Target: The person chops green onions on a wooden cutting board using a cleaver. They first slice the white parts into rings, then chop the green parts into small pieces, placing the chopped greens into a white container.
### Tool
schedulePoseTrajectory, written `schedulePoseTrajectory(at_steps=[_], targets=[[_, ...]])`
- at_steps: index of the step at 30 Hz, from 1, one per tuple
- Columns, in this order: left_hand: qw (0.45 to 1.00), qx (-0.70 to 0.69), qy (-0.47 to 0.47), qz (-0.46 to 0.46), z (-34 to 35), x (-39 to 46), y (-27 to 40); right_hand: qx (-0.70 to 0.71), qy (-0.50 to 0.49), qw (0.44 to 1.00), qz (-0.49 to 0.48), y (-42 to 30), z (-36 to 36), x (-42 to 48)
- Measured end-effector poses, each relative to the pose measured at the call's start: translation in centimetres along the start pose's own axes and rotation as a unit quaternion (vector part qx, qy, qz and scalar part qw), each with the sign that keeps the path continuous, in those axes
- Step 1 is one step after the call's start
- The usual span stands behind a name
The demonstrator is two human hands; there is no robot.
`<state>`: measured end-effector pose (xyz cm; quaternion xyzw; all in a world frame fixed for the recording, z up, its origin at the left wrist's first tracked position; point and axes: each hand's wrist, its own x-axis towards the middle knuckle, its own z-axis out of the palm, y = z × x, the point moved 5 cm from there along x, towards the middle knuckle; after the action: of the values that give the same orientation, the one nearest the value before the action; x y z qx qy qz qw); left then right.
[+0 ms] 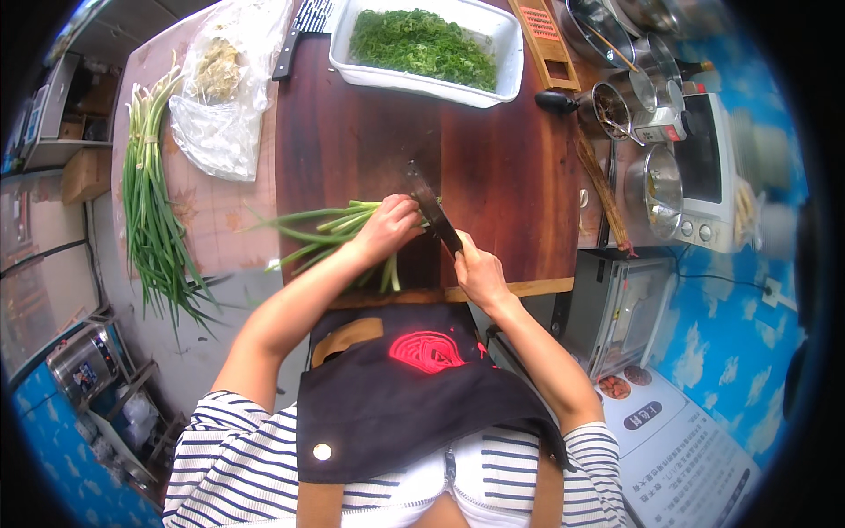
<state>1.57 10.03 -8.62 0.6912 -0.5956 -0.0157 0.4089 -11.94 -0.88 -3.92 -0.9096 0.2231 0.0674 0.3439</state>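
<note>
A bunch of green onions lies across the dark wooden cutting board, its green leaves trailing off to the left. My left hand presses down on the bunch near its right end, fingers curled over the stalks. In my right hand is the handle of a kitchen knife. The blade points away from me and slants up to the left, right beside my left fingertips. A small bit of green shows just past the blade; the cut ends are mostly hidden by the knife and hand.
A white plastic tub of chopped green onions stands at the board's far edge. Near it lie a cleaver and a wooden grater. More green onions and a plastic bag are left; metal bowls and a microwave are right.
</note>
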Motion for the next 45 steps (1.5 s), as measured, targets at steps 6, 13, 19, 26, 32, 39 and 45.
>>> schedulePoseTrajectory(at_steps=[6, 13, 19, 26, 32, 39, 45], targets=[[1.0, 0.005, -0.002, -0.002, 0.0, -0.3, -0.1, -0.011, -0.092, 0.995, 0.035, -1.8, -3.4, -1.5], [1.0, -0.001, -0.011, -0.002, 0.1, 0.0, 0.3, -0.026, 0.035, 0.999, -0.025, -0.1, 1.6, 0.1], [0.997, 0.052, -0.053, -0.01, -0.8, 0.7, 0.8, 0.019, 0.013, 1.0, -0.004, 0.2, 0.6, 0.8], [0.996, 0.08, -0.049, -0.007, -1.9, 1.0, 1.2, 0.323, 0.044, 0.94, 0.104, 1.7, -1.1, -0.4], [0.994, 0.092, 0.04, -0.042, -4.9, 3.3, -1.4, 0.596, 0.048, 0.788, 0.148, 3.1, -3.1, 1.6], [0.916, 0.374, 0.108, -0.094, -9.6, 12.8, -10.1, 0.659, 0.094, 0.74, 0.096, 1.2, -6.1, 10.3], [0.954, 0.281, 0.088, -0.055, -9.8, 9.6, -9.8, 0.633, 0.121, 0.755, 0.12, -0.6, -4.5, 17.5]])
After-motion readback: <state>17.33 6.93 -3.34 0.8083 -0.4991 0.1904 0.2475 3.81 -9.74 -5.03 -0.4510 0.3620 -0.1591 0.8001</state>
